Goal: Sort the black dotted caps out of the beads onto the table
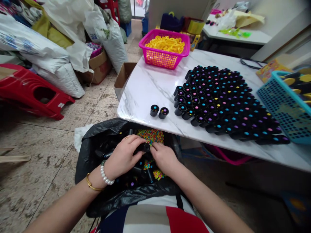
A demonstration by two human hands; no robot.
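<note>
While a large block of tubes [225, 100] already stands upright in close rows on the marble table [145, 87], each showing a coloured dot on top, many loose tubes lie below the table's near edge in the black bag [97, 139]. By that showing, the work looks well advanced but not finished. Two more tubes [159, 111] stand apart near the table's front left corner, just left of the block.

Below that corner, over the bag, the left hand [123, 155] and right hand [164, 158] meet on one black tube [143, 148]. The left hand wraps its body, and the right hand's fingertips pinch at its right end. It is short, round and matt black, and it lies sideways. Small multicoloured beads [150, 136] fill the bag beneath it. At the table's far left corner sits a pink basket [165, 58] of yellow rings [167, 43].
</note>
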